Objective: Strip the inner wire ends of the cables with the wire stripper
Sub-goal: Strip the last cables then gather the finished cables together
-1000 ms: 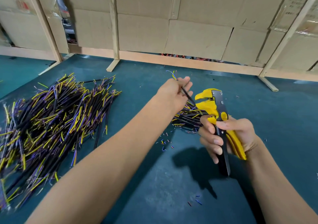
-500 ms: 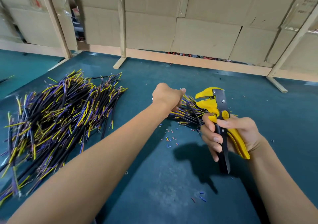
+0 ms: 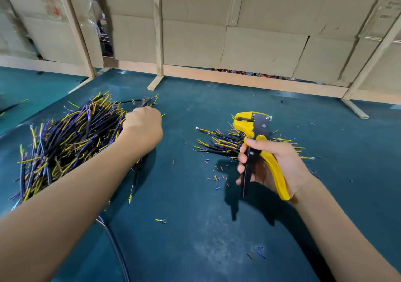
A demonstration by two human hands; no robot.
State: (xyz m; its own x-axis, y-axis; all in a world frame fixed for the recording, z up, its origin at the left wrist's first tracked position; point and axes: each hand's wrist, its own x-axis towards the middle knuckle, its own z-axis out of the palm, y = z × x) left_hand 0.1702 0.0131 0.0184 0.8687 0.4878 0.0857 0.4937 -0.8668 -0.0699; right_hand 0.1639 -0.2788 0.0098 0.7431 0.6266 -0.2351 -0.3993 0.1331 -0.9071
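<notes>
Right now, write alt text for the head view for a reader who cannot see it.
A person's left hand reaches into a big pile of black cables with yellow and purple wire ends on a teal table, while the right hand grips a yellow wire stripper upright over a smaller cable pile. Tiny insulation scraps lie between them.

Big heap of black cables with yellow and purple inner wire ends, sprawled at 9 o'clock. Smaller fanned bunch of cables just right of centre, at about 2 o'clock. Yellow-and-black wire stripper held upright above that bunch, head at 12 o'clock, handles spread.
</notes>
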